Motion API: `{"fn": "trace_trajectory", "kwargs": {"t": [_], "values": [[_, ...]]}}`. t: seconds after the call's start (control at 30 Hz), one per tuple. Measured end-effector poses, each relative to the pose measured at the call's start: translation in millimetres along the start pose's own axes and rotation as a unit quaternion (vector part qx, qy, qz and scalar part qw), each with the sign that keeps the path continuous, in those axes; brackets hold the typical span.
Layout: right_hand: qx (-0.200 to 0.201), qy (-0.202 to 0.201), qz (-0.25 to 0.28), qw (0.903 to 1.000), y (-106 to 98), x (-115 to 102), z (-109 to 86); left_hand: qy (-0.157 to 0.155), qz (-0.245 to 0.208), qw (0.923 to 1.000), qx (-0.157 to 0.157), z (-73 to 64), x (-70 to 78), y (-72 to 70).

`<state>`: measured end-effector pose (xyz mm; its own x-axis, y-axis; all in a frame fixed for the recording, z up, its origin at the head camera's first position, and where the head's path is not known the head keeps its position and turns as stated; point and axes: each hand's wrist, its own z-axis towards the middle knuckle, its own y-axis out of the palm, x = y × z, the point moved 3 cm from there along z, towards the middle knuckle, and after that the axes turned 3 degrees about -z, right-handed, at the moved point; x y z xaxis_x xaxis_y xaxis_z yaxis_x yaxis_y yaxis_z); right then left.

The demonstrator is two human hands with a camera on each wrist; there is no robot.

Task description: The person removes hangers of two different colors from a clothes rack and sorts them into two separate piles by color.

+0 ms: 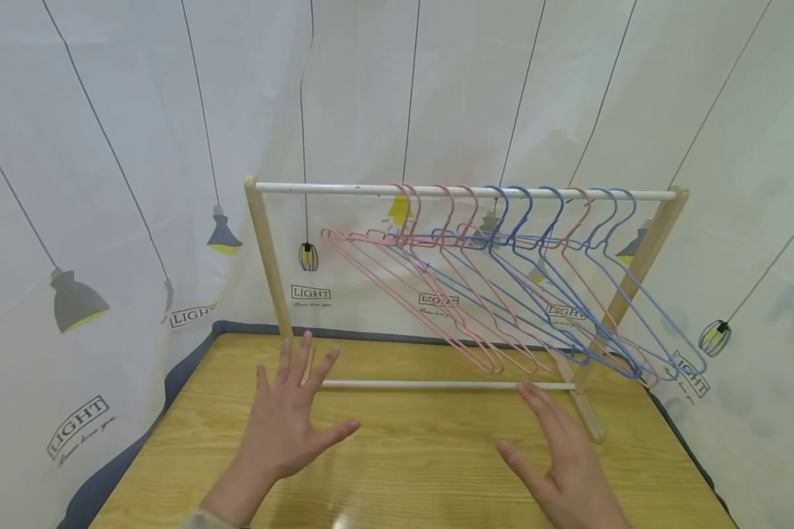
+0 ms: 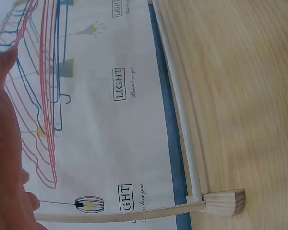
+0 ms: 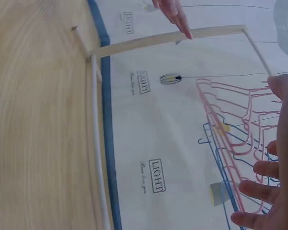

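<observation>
Both hands hover in front of a small garment rack with a white top rail [image 1: 317, 189] and wooden side posts [image 1: 269, 257]. Pink hangers [image 1: 450, 323] and blue hangers [image 1: 662, 308] hang mixed along the middle and right of the rail. On the left, my left hand [image 1: 284, 419] is held with fingers spread, near the rack's left post. My right hand [image 1: 565, 463] is stretched toward the rack below the hangers, thumb apart from the fingers. Neither hand holds anything. The left wrist view shows part of the left hand [image 2: 7, 158]; the right wrist view shows the right hand's fingers [image 3: 259, 191].
The rack stands on a wood-grain table [image 1: 397, 455]. A white lower bar [image 1: 430, 384] joins its feet, one wooden foot [image 1: 589, 415] reaching forward at the right. Pale curtains [image 1: 139, 132] printed with lamps surround the table at the back and sides.
</observation>
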<state>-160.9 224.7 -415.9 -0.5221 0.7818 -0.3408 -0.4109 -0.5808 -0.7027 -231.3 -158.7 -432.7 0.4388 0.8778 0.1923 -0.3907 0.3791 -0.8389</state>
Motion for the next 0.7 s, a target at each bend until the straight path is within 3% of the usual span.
{"fn": "trace_trajectory", "kwargs": {"t": [0.17, 0.33, 0.5, 0.6, 0.7], "values": [[0.032, 0.006, 0.071, 0.9970, -2.1, -6.4, 14.3, -0.044, -0.071, 0.9943, 0.066, 9.1, -13.7, -6.7], [0.056, 0.004, 0.135, 0.9893, 0.7, -10.3, 30.6, -0.092, -0.157, 0.9770, 0.112, 18.4, -31.6, -7.7], [0.094, -0.024, 0.186, 0.9777, 2.4, -14.6, 43.9, -0.123, -0.196, 0.9604, 0.155, 31.3, -52.7, -10.2], [0.123, -0.047, 0.212, 0.9684, 2.2, -16.4, 50.7, -0.153, -0.217, 0.9516, 0.155, 38.4, -65.7, -8.5], [0.138, -0.053, 0.237, 0.9600, 2.7, -17.2, 55.7, -0.188, -0.238, 0.9434, 0.134, 44.4, -76.9, -2.2]]}}
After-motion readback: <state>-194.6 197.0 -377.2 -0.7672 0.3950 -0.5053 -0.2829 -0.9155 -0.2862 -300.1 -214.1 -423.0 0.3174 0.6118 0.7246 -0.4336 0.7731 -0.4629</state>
